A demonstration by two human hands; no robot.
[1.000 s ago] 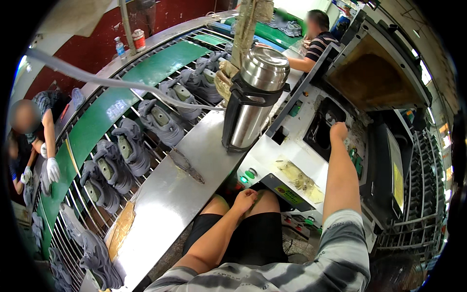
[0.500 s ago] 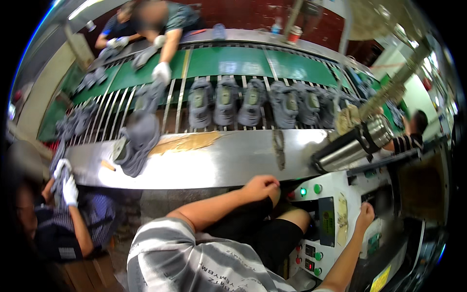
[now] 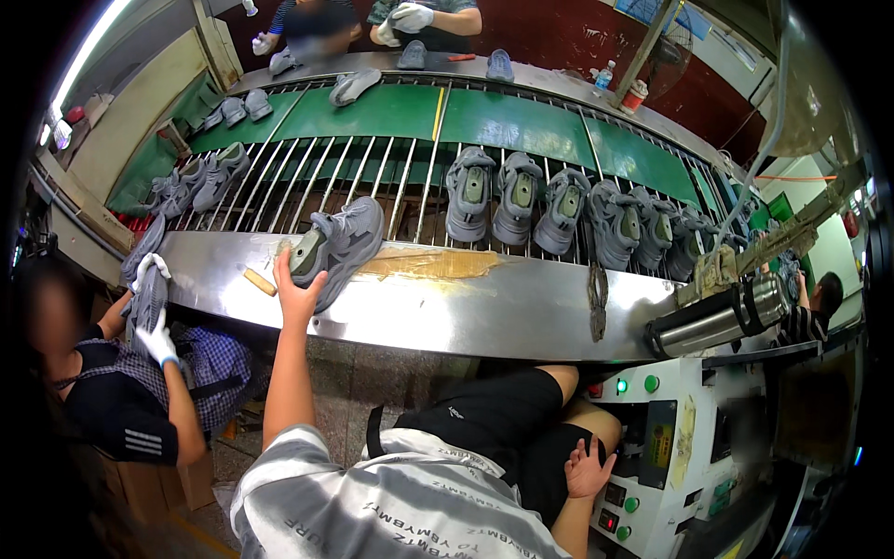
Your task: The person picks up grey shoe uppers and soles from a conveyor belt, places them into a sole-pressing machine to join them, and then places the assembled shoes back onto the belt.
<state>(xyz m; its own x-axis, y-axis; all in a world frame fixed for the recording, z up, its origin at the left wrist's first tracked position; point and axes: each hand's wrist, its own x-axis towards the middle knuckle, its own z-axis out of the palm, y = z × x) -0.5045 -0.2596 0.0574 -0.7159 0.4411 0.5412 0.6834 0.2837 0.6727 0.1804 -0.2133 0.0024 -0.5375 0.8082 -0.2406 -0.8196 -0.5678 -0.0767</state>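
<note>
On the metal ledge lies a grey sneaker (image 3: 352,231) with laces and a green insert in its opening. My left hand (image 3: 298,293) is closed around its heel end, thumb on the right and fingers on the left. My right hand (image 3: 589,469) is held beside my knee, palm up, fingers apart, with nothing in it. It is nearest to the white control panel (image 3: 689,391) with green and red buttons. A small tan block (image 3: 260,282) rests on the ledge left of my left hand.
Beyond the metal ledge (image 3: 484,317), grey sneakers (image 3: 515,197) stand on a rod conveyor (image 3: 307,182). A steel flask (image 3: 722,315) lies at the ledge's right end. At left, a gloved co-worker (image 3: 154,335) holds a grey shoe. More co-workers stand behind the green belt (image 3: 521,121).
My left hand has gone from my lap to the sneaker on the ledge. My right hand has left the machine panel. A co-worker's gloved hand has withdrawn from the rods. The view has shifted.
</note>
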